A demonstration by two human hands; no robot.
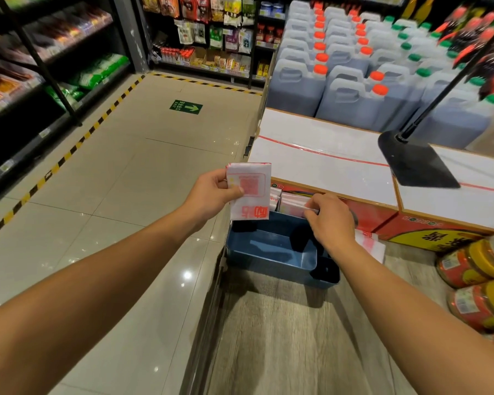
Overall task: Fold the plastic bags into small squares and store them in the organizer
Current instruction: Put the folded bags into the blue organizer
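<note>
We see our left hand (211,192) raised above the near-left corner of the organizer (280,252), thumb and curled fingers pinching a folded bag (250,192) by its left edge. The bag is a flat white rectangle with red print, held upright and clear of the bin, over the edge where the counter (283,337) meets the floor (111,181).

Our right hand (330,220) reaches into the far part of the organizer, fingers curled down on the top edge of the stored bags (290,202). These stand on edge in a row against the bin's far wall, white with red print like the one we hold. Whether the fingers pinch one bag or only press on the row, we cannot tell.

The organizer is a blue bin on the wood-grain counter, its near compartment showing bare bottom, with a smaller dark pocket at the near-right corner. Just right of it, partly hidden by our right wrist, lies another white and red bag (371,246).

Beyond the bin sit red cartons (397,218) with white tops; a black stand base (414,161) rests on them. Jugs (348,101) fill the far right, yellow-lidded jars (474,266) the near right.
</note>
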